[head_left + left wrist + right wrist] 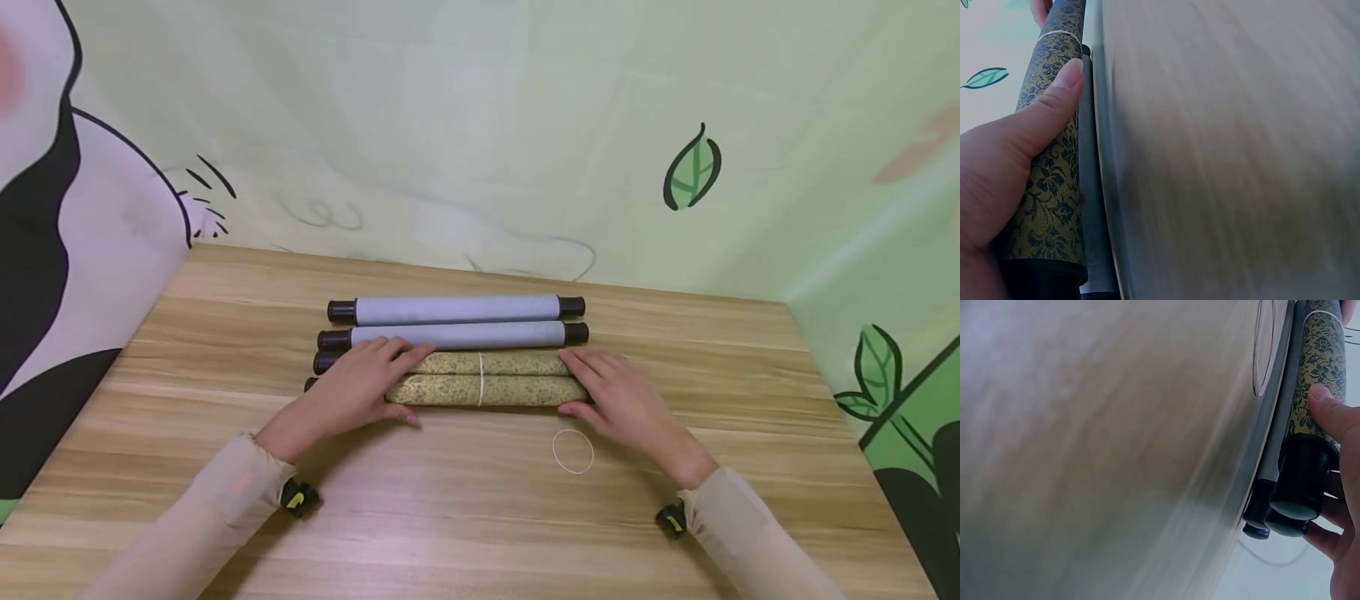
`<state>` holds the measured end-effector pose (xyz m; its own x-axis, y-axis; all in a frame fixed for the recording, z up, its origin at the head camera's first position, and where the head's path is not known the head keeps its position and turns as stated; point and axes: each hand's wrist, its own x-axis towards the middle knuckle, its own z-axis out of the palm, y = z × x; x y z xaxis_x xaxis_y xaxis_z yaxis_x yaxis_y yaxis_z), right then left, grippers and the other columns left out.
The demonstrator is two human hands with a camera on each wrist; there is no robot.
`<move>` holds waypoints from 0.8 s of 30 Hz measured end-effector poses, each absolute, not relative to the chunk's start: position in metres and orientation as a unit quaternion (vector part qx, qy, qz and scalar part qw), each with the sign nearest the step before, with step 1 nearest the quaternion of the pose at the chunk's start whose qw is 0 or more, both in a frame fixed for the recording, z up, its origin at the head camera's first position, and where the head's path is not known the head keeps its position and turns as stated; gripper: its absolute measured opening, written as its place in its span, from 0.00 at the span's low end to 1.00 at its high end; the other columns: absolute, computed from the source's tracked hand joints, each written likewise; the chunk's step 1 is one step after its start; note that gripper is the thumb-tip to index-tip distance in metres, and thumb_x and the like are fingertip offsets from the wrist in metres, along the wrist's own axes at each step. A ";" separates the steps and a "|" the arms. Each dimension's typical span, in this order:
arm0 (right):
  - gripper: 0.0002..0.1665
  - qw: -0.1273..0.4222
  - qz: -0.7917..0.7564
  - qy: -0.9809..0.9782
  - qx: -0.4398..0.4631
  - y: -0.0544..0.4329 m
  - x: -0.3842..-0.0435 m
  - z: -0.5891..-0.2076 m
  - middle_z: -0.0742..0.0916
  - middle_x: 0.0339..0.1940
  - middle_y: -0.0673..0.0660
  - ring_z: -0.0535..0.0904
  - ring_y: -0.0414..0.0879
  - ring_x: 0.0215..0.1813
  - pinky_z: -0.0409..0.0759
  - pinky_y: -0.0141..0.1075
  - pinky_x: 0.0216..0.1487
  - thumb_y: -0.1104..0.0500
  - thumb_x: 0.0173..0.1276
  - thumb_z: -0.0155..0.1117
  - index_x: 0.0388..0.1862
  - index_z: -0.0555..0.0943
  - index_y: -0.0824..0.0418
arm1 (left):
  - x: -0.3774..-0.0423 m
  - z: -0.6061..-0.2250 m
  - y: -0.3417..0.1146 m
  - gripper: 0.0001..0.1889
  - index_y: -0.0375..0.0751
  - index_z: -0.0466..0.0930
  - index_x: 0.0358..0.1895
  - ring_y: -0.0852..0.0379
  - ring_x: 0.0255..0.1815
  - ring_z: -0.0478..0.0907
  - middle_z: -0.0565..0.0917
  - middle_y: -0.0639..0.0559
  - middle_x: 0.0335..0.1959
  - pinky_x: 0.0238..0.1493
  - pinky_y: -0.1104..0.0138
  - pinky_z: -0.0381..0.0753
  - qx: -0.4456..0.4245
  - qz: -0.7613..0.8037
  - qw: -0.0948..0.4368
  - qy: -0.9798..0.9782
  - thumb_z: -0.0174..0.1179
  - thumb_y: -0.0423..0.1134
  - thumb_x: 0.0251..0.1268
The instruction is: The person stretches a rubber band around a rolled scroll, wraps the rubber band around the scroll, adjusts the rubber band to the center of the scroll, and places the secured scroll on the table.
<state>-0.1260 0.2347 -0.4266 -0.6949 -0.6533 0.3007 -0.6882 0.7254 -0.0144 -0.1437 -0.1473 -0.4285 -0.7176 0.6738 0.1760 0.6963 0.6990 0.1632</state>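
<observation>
Two scrolls in gold-and-dark floral brocade (525, 389) lie side by side, with black end knobs (1304, 478). A white rubber band (482, 379) wraps round both at mid-length. My left hand (360, 383) grips the pair near its left end, fingers over the top and thumb (1063, 84) along the near side. At the opposite end, my right hand (622, 400) holds the pair too, its thumb (1329, 409) on the brocade just beside the knob. A loose white rubber band (553, 451) lies on the table in front of the right hand.
Behind the brocade pair lie two pale blue-grey scrolls (457, 310) with black knobs, parallel to it. All rest toward the back of the wood-grain table (450, 517). A printed cloth backdrop (487, 150) rises behind the table's far edge.
</observation>
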 end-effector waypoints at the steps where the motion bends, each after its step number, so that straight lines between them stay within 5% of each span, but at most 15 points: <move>1: 0.44 0.137 0.062 -0.919 0.365 0.235 -0.126 -0.427 0.81 0.64 0.67 0.77 0.62 0.65 0.74 0.54 0.67 0.45 0.61 0.69 0.70 0.70 0.69 | -0.144 -0.429 -0.147 0.54 0.44 0.63 0.75 0.47 0.56 0.77 0.79 0.45 0.58 0.61 0.53 0.76 -0.373 -0.110 0.050 -0.920 0.68 0.68 0.44; 24: 0.45 0.066 0.067 -0.939 0.331 0.232 -0.126 -0.431 0.80 0.66 0.66 0.77 0.61 0.67 0.73 0.53 0.69 0.43 0.62 0.69 0.70 0.70 0.69 | -0.149 -0.442 -0.143 0.55 0.38 0.64 0.73 0.44 0.62 0.73 0.77 0.42 0.62 0.66 0.50 0.74 -0.381 -0.129 0.018 -0.915 0.71 0.64 0.41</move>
<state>-0.1258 0.2316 -0.4315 -0.7718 -0.6133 0.1681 -0.6309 0.7714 -0.0825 -0.1485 -0.1429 -0.4420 -0.7087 0.6931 0.1317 0.7025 0.6763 0.2214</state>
